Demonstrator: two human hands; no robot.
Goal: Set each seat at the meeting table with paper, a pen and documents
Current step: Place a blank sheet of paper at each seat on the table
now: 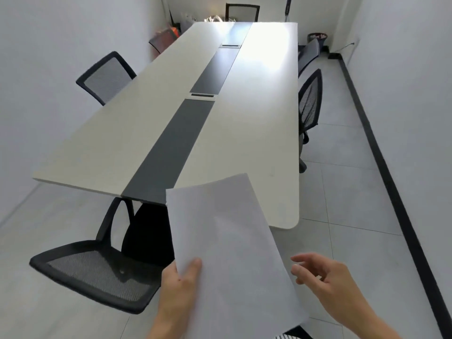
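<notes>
Bare hands and forearms

The left hand and right hand wear no gloves, rings or watch; both forearms are sleeveless.

No text, label, brand or number can be read anywhere in the view. The sheets of paper in the left hand show blank faces, though faint print might be lost to blur; the long surface carries no markings or signs either
</notes>
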